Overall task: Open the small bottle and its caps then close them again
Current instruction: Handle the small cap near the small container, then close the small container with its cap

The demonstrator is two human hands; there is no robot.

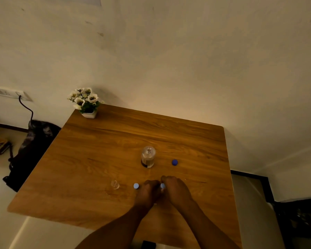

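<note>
A clear glass bottle (148, 156) stands upright mid-table with its neck bare and brownish liquid low inside. A dark blue cap (174, 162) lies to its right. Nearer me, a clear cap (115, 184) and a pale blue-topped small piece (136, 186) rest on the wood. My left hand (148, 192) and my right hand (176, 189) meet over a small item with a pale blue top (162, 186), pinched between their fingers. Most of that item is hidden by the fingers.
The wooden table (97, 159) has a small white pot of flowers (86, 103) at its far left corner. A dark bag (32, 151) leans beside the table's left edge on the floor. A dark object (148, 244) sits at the near edge.
</note>
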